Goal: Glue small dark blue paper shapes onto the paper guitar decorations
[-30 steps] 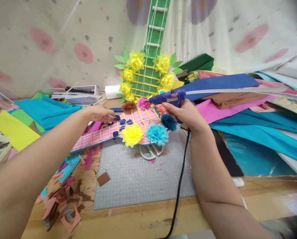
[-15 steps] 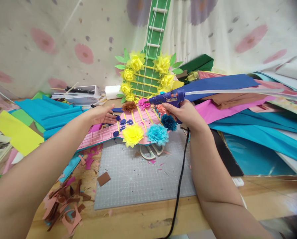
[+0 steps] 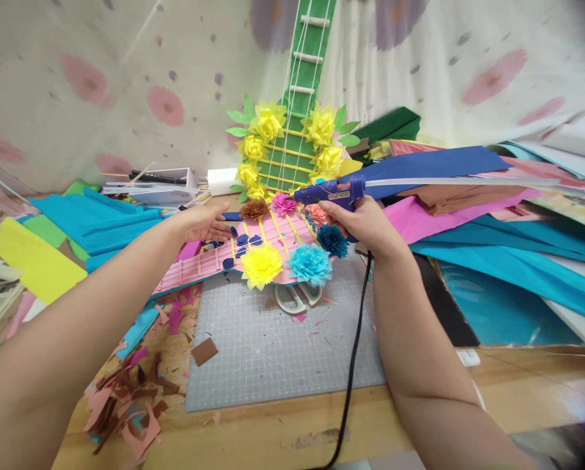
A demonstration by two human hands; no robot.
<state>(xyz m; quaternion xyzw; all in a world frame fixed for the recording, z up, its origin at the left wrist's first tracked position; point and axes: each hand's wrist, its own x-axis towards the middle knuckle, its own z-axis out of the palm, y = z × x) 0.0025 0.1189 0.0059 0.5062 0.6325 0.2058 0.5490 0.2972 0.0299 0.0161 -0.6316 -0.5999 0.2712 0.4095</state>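
Now: the right hand point(image 3: 365, 225) is wrapping its grip around the handle of a blue hot-glue gun point(image 3: 334, 191), fingers pressed shut on it. The nozzle is pointing left, hovering just beside a magenta paper flower point(image 3: 283, 203). A clear glue stick point(image 3: 444, 181) is jutting from the gun's back end, out to the right. A black power cord point(image 3: 354, 365) is hanging from the handle and running down over a grey gridded cutting mat point(image 3: 283, 352).

The left hand point(image 3: 199, 223) is resting flat, grip spread and holding nothing, fingertips point(image 3: 222, 230) lying by small dark blue paper bits point(image 3: 242, 239).

Those bits are sitting on a pink paper guitar point(image 3: 209, 261), which is lying across the mat's far edge, neck pointing left, between the two hands. A yellow paper flower point(image 3: 260, 264) and a light blue paper flower point(image 3: 311, 263) are sitting side by side on its near rim. A brown paper flower point(image 3: 254, 209) is sitting at its far rim.

White-handled scissors point(image 3: 296, 297) are poking out from under the guitar. A green paper guitar with yellow roses point(image 3: 297, 150) is standing upright behind. Brown and pink paper scraps point(image 3: 126, 405) are littering the wooden counter point(image 3: 518, 385) at the left. Blue, pink and teal paper sheets point(image 3: 493, 254) are piling up on the right.
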